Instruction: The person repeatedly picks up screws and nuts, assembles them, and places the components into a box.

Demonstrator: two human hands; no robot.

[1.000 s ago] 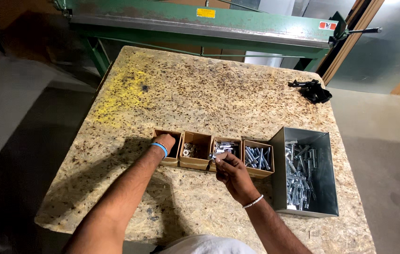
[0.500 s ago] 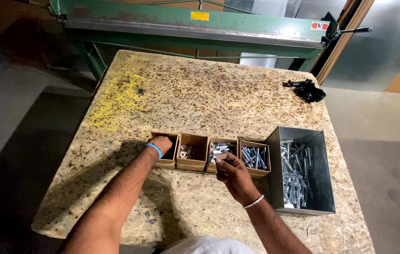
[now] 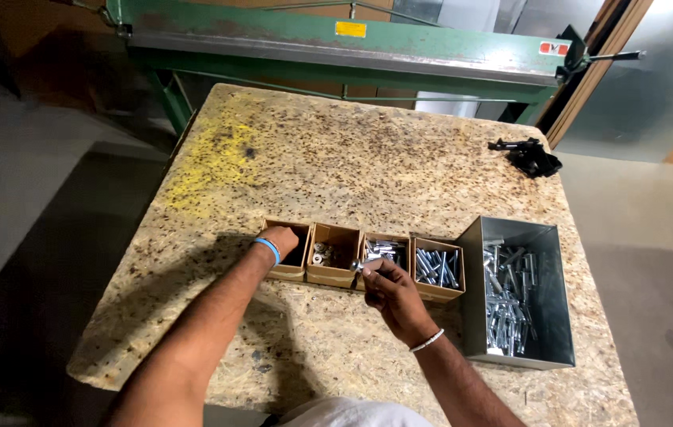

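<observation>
Hands at a row of small cardboard boxes (image 3: pixel 334 251)
Left hand (image 3: pixel 281 239) dips curled into the end box (contents hidden); right hand (image 3: pixel 390 286) pinches a shiny bolt (image 3: pixel 362 266).

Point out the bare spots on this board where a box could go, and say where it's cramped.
Free: the wide far stretch of the table between the yellow stain and the black tool, and the near strip in front of the cardboard boxes. Crowded: the row itself, where the left hand, the right hand and the metal bin sit close together.

four brown cardboard boxes (image 3: pixel 335 255) – side by side on table | third – silver bolts (image 3: pixel 385 251)
</observation>
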